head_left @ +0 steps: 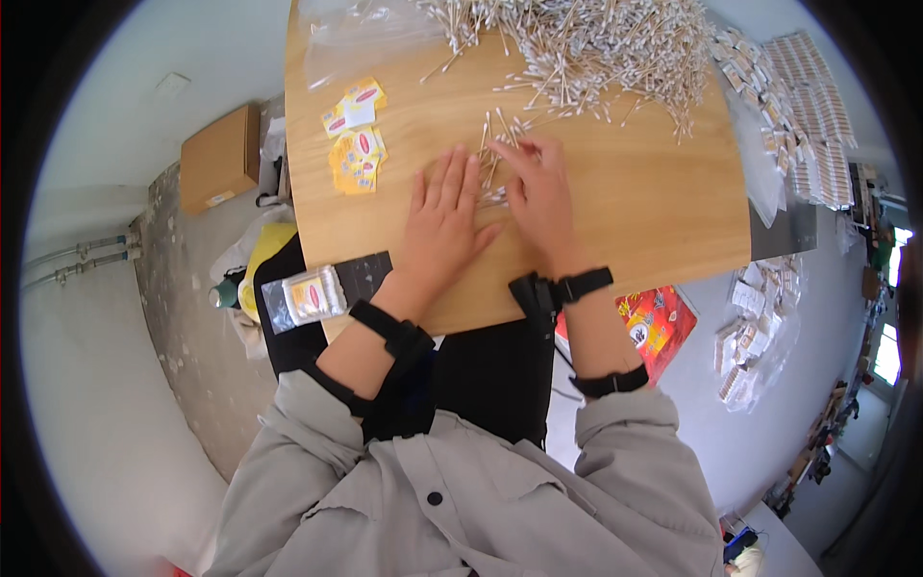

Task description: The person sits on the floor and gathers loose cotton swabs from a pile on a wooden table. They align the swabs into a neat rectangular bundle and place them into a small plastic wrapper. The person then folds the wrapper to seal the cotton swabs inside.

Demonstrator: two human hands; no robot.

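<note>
My left hand (442, 223) lies flat on the wooden table (639, 207), fingers stretched out and holding nothing. Beside its fingertips is a small loose bunch of cotton swabs (488, 171). On the other side of that bunch my right hand (544, 202) rests on its edge, its thumb and forefinger apart and pointing at the swabs. I see no swab gripped in it, though its inner side is partly hidden. A big heap of cotton swabs (615, 53) covers the far part of the table.
Several yellow-and-white printed cards (358, 120) lie at the left, near a clear plastic bag (370, 43). A filled swab pack (314, 293) sits at the near left edge. Stacks of packed swabs (812, 115) stand at the right. A cardboard box (219, 159) is on the floor, left.
</note>
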